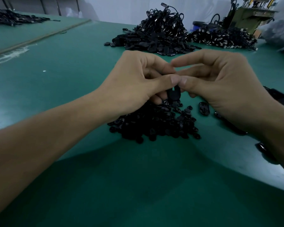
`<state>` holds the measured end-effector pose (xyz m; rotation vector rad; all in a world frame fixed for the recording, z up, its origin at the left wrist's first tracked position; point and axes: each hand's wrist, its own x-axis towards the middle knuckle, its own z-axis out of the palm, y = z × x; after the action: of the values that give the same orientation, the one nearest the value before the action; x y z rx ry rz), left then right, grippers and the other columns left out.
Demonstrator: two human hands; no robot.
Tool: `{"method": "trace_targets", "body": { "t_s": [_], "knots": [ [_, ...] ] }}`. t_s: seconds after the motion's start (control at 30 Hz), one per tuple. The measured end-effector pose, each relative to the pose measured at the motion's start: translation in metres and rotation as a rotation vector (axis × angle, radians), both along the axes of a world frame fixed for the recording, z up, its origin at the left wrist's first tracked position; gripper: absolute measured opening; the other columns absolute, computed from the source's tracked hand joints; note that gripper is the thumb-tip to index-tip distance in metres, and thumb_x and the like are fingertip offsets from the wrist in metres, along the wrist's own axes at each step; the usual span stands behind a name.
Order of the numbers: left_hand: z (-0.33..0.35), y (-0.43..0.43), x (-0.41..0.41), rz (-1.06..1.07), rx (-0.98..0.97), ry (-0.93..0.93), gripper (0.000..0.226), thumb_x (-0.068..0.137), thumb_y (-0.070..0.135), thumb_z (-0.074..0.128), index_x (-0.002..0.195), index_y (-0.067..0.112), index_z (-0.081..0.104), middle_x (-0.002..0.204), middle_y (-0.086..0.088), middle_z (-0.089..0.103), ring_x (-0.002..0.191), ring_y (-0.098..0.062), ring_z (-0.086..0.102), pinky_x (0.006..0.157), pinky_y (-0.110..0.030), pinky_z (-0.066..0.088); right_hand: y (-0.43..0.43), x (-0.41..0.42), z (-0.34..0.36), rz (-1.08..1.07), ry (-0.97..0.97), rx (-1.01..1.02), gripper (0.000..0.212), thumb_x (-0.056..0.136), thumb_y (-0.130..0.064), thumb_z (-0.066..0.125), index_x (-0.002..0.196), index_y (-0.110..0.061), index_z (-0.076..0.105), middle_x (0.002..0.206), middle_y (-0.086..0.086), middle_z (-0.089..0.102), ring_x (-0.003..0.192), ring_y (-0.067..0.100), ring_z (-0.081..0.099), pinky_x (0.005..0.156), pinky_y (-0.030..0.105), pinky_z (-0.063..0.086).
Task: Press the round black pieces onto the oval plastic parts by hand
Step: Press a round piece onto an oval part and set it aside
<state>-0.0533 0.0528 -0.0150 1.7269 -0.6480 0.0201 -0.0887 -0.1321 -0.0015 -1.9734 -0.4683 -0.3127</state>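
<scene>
**Two thumbs bearing down on one small black part**

Nearest me, the green worktop [138,185] is running under both forearms. Just beyond, a loose pile of round black pieces [154,123] is spreading out beneath the hands. One oval plastic part [204,108] is lying flat just beside the pile, on its right.

Above the pile, the left hand [138,81] and the right hand [220,82] are meeting around a single black part [173,94], holding it clear of the worktop. To my eye the press is under way. It will be going best if both thumbs are pushing squarely over the centre while the fingers [169,80] behind are backing the part, so the round piece is seating level rather than cocked.

The thumbs are sitting tip to tip on the part's upper edge, with the other fingers curling in behind, all clamped on it with no gap showing. Most of the part is hidden, so I cannot tell whether the piece is home.

Further off, a tall heap of cabled black parts [156,36] is standing well apart from the hands, with a second heap [220,36] beside it.
</scene>
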Motion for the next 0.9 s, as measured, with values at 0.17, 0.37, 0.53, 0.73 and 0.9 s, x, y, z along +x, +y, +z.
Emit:
{"method": "trace_targets", "body": {
  "t_s": [0.17, 0.37, 0.53, 0.73, 0.9],
  "knots": [
    [-0.001, 0.001, 0.003, 0.074, -0.058, 0.024, 0.006, 0.089, 0.007, 0.073, 0.087, 0.012, 0.071, 0.066, -0.002, 0.073, 0.059, -0.014, 0.071, 0.058, -0.023, 0.059, -0.007, 0.006, -0.007, -0.219, -0.014, -0.218, 0.013, 0.089, -0.016, 0.074, 0.092, -0.027, 0.069, 0.079, -0.006, 0.074, 0.068, 0.001, 0.069, 0.063, 0.016, 0.054],
    [-0.003, 0.006, 0.01, 0.169, -0.131, 0.057, 0.009, 0.088, 0.003, 0.074, 0.089, 0.01, 0.068, 0.07, -0.003, 0.075, 0.07, -0.02, 0.076, 0.064, -0.023, 0.06, -0.012, 0.009, -0.009, -0.201, 0.134, -0.644, 0.009, 0.082, -0.032, 0.079, 0.074, -0.029, 0.074, 0.061, -0.016, 0.068, 0.059, -0.012, 0.06, 0.055, 0.001, 0.039],
    [-0.003, 0.005, 0.011, 0.159, -0.139, 0.078, 0.009, 0.091, 0.003, 0.071, 0.095, 0.011, 0.073, 0.079, -0.006, 0.077, 0.074, -0.019, 0.076, 0.068, -0.024, 0.061, -0.008, 0.009, -0.01, -0.179, 0.148, -0.682, 0.012, 0.082, -0.032, 0.079, 0.073, -0.029, 0.073, 0.063, -0.014, 0.066, 0.06, -0.015, 0.058, 0.058, 0.0, 0.039],
    [-0.005, 0.006, 0.013, 0.155, -0.177, 0.158, 0.013, 0.088, -0.003, 0.072, 0.094, 0.008, 0.071, 0.084, -0.011, 0.077, 0.078, -0.019, 0.077, 0.068, -0.02, 0.059, -0.009, 0.011, -0.012, -0.255, 0.042, -0.652, 0.018, 0.093, -0.029, 0.068, 0.075, -0.034, 0.067, 0.069, -0.014, 0.066, 0.066, -0.011, 0.059, 0.056, 0.001, 0.039],
    [-0.007, 0.005, 0.013, 0.138, -0.161, 0.193, 0.016, 0.088, -0.007, 0.07, 0.095, 0.008, 0.071, 0.086, -0.01, 0.077, 0.079, -0.018, 0.077, 0.068, -0.019, 0.059, -0.011, 0.01, -0.01, -0.267, -0.017, -0.394, 0.006, 0.095, -0.025, 0.067, 0.092, -0.028, 0.071, 0.069, -0.01, 0.065, 0.051, -0.004, 0.054, 0.049, 0.008, 0.041]
  ]
}}
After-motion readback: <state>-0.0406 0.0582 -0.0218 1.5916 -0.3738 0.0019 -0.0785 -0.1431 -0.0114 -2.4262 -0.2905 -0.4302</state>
